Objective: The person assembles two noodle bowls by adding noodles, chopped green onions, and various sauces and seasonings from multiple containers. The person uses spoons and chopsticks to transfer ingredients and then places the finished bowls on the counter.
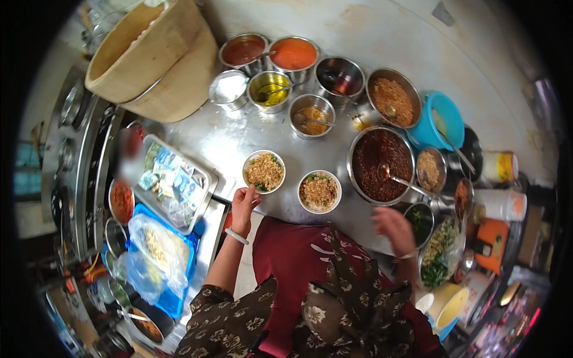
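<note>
Two small white bowls sit side by side on the steel table; the left bowl (pixel 264 172) and the right bowl (pixel 319 192) both carry chopped brown crumbs with bits of green underneath. My left hand (pixel 242 209) is at the near-left rim of the left bowl, its fingers curled closed against the edge. To the right, my right hand (pixel 394 228) hangs in the air, somewhat blurred, fingers loosely apart and with nothing in them. It is beside a steel pot of green herbs (pixel 419 224) and in front of a large pot of dark red chili sauce (pixel 382 165) with a ladle (pixel 406 184).
Along the back stand several steel pots of sauces, including an orange one (pixel 293 53), and a tall wooden tub (pixel 161 65). A blue basin (pixel 444 119) stands right. A tray of banknotes (pixel 176 182) and a blue tray with bagged noodles (pixel 156 253) lie left.
</note>
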Motion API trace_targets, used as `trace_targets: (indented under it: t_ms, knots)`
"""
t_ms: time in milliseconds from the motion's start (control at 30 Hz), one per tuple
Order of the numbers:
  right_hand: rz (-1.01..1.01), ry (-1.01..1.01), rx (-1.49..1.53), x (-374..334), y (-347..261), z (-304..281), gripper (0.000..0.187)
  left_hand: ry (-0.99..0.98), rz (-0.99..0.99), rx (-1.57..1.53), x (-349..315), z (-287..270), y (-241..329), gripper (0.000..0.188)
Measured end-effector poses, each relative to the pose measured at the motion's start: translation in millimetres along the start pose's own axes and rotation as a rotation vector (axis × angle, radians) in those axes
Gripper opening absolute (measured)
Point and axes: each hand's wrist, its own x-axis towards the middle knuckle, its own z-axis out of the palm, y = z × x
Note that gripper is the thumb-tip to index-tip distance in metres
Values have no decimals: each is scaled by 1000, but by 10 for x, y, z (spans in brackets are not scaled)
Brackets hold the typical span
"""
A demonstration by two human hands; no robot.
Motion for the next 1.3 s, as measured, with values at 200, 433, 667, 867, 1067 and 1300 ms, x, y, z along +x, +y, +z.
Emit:
trace_targets:
  t_ms: [200, 433, 667, 867, 1067, 1300]
  knots:
    - [290, 82, 379, 547, 626, 1226, 42, -207, -148, -108, 210, -127, 141, 24]
    - [295, 236, 247, 839, 751, 1587, 32, -345, -244, -85, 298, -205, 244, 19]
    - [16, 598, 117, 963, 1184, 1919, 24, -358, -19, 34, 460, -369, 131, 10]
    - [4, 641, 341, 289, 1430, 2049, 32, -481, 39, 242, 555, -429, 294, 6]
    - [100, 800, 453, -826, 1861, 2194, 32, -714, -60, 523, 416, -220, 128, 5]
    - [82, 1132, 894, -2426, 2725, 2379, 34, -1299, 37, 742, -527, 401, -580, 3]
